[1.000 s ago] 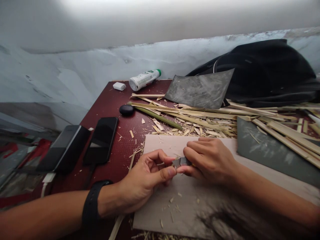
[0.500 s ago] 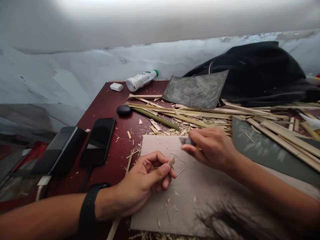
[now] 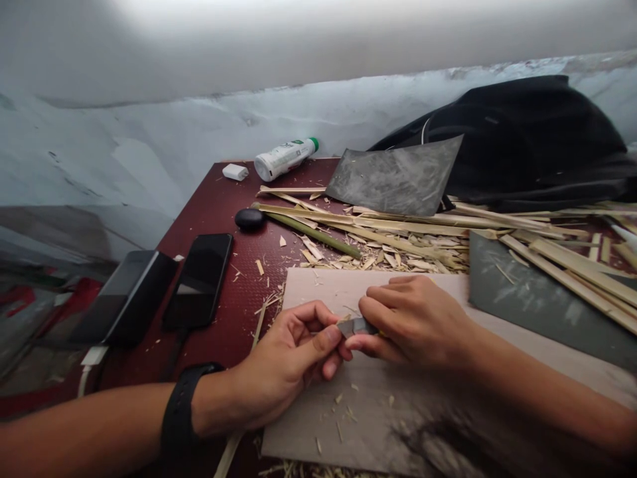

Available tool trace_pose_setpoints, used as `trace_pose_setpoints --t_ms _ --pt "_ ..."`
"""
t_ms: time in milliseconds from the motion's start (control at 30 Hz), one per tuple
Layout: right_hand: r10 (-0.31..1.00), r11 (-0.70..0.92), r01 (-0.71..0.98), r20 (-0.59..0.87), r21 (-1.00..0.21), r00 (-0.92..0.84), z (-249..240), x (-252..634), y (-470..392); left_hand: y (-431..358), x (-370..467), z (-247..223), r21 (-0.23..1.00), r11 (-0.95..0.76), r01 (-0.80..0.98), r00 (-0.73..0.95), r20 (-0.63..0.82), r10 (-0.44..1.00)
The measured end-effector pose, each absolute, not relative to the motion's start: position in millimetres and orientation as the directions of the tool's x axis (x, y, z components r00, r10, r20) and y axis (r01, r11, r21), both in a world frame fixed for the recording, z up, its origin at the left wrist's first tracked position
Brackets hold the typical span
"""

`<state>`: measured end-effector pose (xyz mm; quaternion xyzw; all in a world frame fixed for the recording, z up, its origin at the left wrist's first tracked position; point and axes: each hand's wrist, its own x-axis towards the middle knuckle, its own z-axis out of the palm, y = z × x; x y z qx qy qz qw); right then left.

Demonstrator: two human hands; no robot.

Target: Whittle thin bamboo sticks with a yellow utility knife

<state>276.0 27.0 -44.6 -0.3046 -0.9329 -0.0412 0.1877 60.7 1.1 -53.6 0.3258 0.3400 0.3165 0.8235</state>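
Between its thumb and fingers, my left hand pinches a small piece of bamboo, mostly hidden by the fingers and a blade. My right hand is closed round a utility knife, whose grey blade end lies against the bamboo piece at the left fingertips. Both hands are over a pale board scattered with thin shavings. A black watch band circles my left wrist.
Bamboo strips and shavings lie behind the board, with grey sandpaper sheets around them. To the left are a black phone, a power bank and a black oval case. A white bottle and black bag sit at the back.
My right hand has moved down and left, bringing the knife blade from above the board onto the bamboo piece. My left hand keeps its pinch in nearly the same place.
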Motion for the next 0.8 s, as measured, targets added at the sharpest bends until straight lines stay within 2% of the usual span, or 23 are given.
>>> trace_pose_setpoints --t_ms 333,533,633,800 --pt "0.608 0.717 0.684 0.362 0.132 -0.707 -37 285 30 3 61 -48 0.778 0.568 -0.267 0.515 -0.383 0.767" --pt "0.751 0.497 0.858 0.432 0.130 -0.500 -29 312 49 -1 60 -53 0.779 0.575 -0.250 0.575 -0.359 0.735" --pt "0.718 0.582 0.809 0.414 0.082 -0.559 -30 306 45 1 61 -52 0.766 0.588 -0.260 0.548 -0.384 0.743" --pt "0.652 0.740 0.670 0.303 -0.054 -0.695 -37 283 28 2 60 -52 0.773 0.576 -0.266 0.568 -0.357 0.742"
